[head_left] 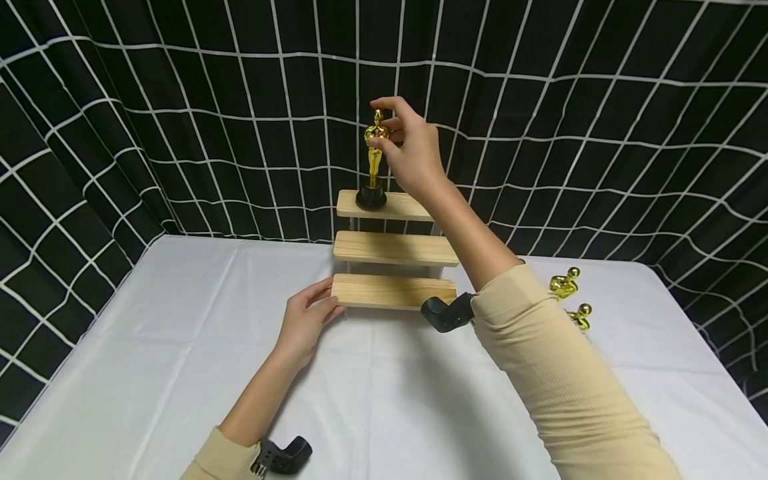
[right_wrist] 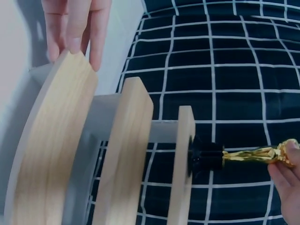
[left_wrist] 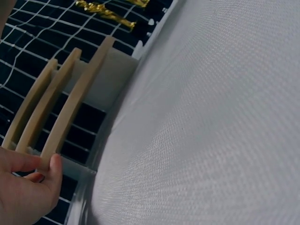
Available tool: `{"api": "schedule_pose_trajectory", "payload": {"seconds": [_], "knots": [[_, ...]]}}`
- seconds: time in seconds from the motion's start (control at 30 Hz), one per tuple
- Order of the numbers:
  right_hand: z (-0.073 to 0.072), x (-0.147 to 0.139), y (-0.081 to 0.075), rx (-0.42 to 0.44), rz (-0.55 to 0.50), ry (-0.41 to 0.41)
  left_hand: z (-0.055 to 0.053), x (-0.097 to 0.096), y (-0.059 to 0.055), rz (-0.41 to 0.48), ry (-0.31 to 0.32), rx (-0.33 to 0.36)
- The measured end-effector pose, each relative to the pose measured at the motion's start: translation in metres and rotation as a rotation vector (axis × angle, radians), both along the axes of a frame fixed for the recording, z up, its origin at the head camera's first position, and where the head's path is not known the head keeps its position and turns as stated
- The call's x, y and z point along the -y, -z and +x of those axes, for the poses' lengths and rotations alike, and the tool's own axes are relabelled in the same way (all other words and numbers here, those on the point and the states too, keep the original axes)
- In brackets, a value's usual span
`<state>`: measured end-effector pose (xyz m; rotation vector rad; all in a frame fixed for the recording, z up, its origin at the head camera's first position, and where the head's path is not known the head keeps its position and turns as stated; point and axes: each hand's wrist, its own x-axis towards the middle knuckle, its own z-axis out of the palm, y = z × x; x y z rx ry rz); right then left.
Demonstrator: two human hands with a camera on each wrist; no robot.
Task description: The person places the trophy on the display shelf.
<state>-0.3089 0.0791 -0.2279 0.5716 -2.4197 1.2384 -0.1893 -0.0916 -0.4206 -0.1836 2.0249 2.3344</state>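
Observation:
A gold trophy statuette (head_left: 375,160) with a round black base stands upright at the left end of the top shelf of a three-tier wooden stand (head_left: 396,248). My right hand (head_left: 414,147) pinches the figure's upper body between thumb and fingers; in the right wrist view the black base (right_wrist: 206,156) meets the top board. My left hand (head_left: 305,319) grips the left end of the lowest board, thumb on its front and fingers behind. The left wrist view shows that pinch on the board (left_wrist: 77,101) from the side.
More gold statuettes (head_left: 564,283) are on the white tablecloth (head_left: 180,347) at the right, partly hidden by my right sleeve (head_left: 558,360). A black curtain with a white grid (head_left: 240,120) hangs right behind the stand.

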Motion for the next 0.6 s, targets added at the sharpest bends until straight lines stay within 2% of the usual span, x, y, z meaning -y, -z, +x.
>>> {"api": "schedule_pose_trajectory", "payload": {"seconds": [0.2,0.6], "knots": [[-0.0033,0.003,0.0073,-0.003,0.012,0.012,-0.0013,-0.0009,0.0014,0.001,-0.01,-0.007],[-0.0059,0.006,0.0115,0.023,-0.006,0.015,-0.0015,-0.0006,0.002,-0.005,-0.005,-0.012]]}}
